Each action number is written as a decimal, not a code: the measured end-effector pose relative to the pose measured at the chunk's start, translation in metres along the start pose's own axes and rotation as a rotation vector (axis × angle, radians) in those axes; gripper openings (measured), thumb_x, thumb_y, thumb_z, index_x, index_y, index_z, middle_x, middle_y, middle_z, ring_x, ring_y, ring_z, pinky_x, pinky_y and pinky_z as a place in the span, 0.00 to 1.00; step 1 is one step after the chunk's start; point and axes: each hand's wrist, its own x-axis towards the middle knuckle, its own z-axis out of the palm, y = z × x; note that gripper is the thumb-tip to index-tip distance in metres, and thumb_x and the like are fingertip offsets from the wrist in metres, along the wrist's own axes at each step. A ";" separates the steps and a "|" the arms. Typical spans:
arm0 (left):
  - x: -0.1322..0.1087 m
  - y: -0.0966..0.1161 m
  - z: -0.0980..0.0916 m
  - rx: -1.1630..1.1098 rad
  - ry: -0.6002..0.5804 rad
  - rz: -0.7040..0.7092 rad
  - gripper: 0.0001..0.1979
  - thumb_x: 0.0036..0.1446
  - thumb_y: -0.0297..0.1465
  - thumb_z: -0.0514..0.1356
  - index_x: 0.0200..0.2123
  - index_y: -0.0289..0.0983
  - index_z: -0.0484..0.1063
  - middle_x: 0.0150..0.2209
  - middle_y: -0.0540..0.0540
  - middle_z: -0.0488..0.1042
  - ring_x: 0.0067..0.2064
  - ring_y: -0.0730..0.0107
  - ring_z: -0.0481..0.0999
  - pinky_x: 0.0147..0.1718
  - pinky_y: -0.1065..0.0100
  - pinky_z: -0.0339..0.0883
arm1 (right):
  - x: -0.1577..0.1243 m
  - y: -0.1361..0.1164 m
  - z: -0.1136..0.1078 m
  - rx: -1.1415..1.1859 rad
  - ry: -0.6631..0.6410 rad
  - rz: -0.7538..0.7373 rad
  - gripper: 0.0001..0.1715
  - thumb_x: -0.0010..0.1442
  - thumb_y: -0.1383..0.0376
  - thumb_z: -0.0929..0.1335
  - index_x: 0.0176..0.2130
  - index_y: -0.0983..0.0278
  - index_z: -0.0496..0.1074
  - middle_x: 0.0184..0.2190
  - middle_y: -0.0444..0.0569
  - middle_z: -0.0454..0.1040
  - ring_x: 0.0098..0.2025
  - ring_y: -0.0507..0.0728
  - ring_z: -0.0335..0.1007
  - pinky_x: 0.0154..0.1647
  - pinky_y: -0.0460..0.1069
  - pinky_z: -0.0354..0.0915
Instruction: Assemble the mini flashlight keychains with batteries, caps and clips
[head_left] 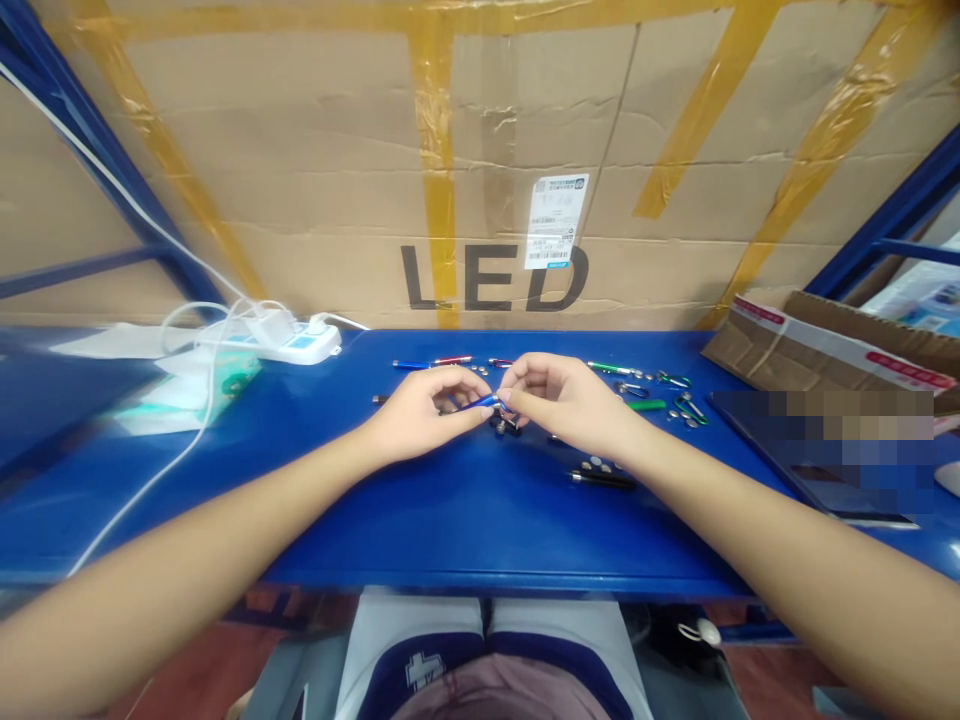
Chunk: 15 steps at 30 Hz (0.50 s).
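Above the middle of the blue table [420,530], my left hand [420,412] pinches a slim blue penlight-like tube [481,402] between thumb and fingers. My right hand [561,402] closes its fingertips on the tube's right end, where something silvery shows. The fingers partly hide both ends. Just below the fingertips lie small dark and silver parts [504,425]. Beyond my hands rest another blue tube [411,365] and a red one [453,360]. To the right are green tubes [646,405], several carabiner clips [688,408] and small round button cells. A black tube [602,479] lies nearer me.
A white power strip [300,342] with cables stands at the back left, beside papers and plastic bags [191,390]. On the right are a dark tablet-like device [817,470] and an open cardboard box [795,345]. A large taped carton [322,180] walls off the back.
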 end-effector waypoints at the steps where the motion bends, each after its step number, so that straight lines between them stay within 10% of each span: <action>1: 0.000 0.000 0.000 0.001 0.000 -0.002 0.12 0.56 0.35 0.66 0.40 0.34 0.77 0.37 0.43 0.78 0.37 0.69 0.76 0.35 0.69 0.70 | 0.000 0.001 0.000 0.003 0.004 -0.006 0.09 0.57 0.64 0.72 0.37 0.64 0.69 0.25 0.44 0.76 0.27 0.51 0.72 0.29 0.47 0.69; 15: 0.001 0.002 0.000 -0.234 -0.014 -0.078 0.12 0.56 0.37 0.66 0.39 0.34 0.78 0.35 0.45 0.78 0.30 0.74 0.74 0.31 0.71 0.71 | 0.000 -0.001 -0.003 -0.055 0.044 -0.239 0.11 0.58 0.59 0.72 0.36 0.64 0.80 0.35 0.50 0.81 0.37 0.56 0.75 0.42 0.52 0.70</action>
